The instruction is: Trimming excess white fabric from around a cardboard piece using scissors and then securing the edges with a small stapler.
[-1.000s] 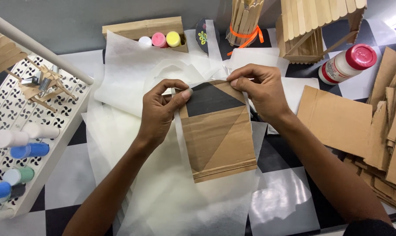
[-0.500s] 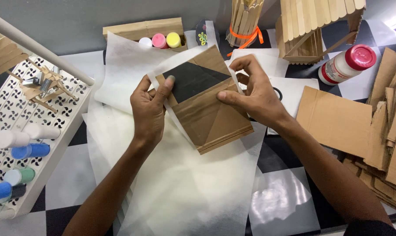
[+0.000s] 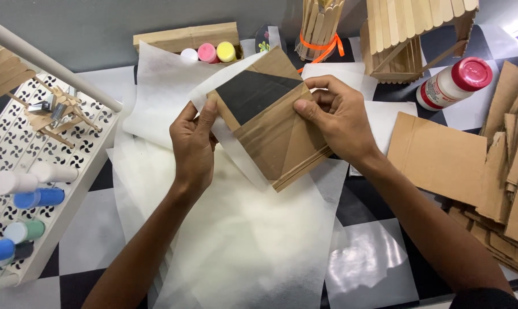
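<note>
The left hand (image 3: 193, 146) pinches the left edge of a tilted cardboard panel (image 3: 270, 117) with a black patch; the right hand (image 3: 342, 117) grips its right edge. It hangs between them above white tissue sheets (image 3: 236, 240), beside loose cardboard pieces (image 3: 442, 154).

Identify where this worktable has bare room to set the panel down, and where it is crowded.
Free: white paper sheet below both hands; bare checkered tabletop beside it. Crowded: cardboard pile at right, paint rack at left, stick models along the back.

Both forearms reaching in from below, left hand (image 3: 193, 146) curling upward with thumb pressing forward, right hand (image 3: 339, 117) gripping from the right, fingers bent, wrists angling inward toward each other
</note>
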